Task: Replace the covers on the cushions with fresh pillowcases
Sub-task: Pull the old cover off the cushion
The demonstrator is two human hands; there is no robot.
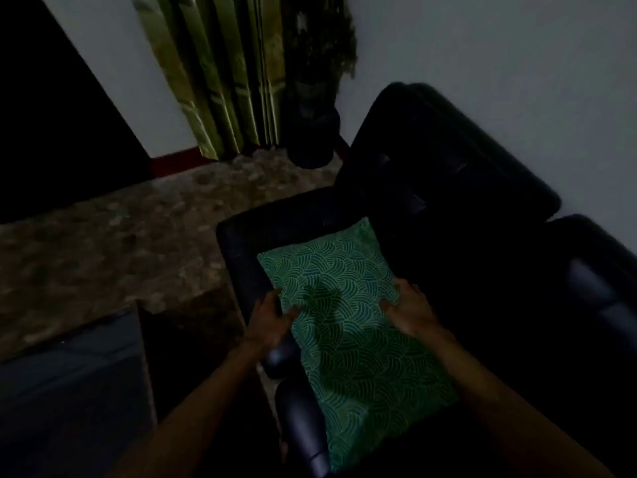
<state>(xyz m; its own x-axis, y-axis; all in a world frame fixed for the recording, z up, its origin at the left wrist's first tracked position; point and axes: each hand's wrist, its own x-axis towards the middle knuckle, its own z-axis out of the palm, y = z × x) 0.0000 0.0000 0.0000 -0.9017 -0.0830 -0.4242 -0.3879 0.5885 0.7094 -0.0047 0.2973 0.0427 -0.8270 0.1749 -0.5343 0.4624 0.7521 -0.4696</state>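
Hands frame a green cushion (348, 326) printed with pale curved lines. The left hand (267, 319) has its grip on the cushion's left edge, thumb lying over the top of the fabric and the fingers out of sight at the side; it reads as a closed hold on the cushion. The right hand (410, 310) sits at the cushion's 3 o'clock edge, fingers curled over the fabric and pinching it, so this grip is closed on the cushion too. Both forearms run in from 6 o'clock.

The cushion lies tilted, one corner toward 12 o'clock, across the seat and the near armrest of a black armchair (431, 174). A second black seat (593, 270) stands just beside it at 3 o'clock. At 9 o'clock lies a speckled floor (113, 243), and at 7 o'clock a dark flat panel (69, 391), too dim to name. At 12 o'clock a green curtain (220, 74) hangs against a pale wall (482, 46), with a dark pot (312, 139) beside it.
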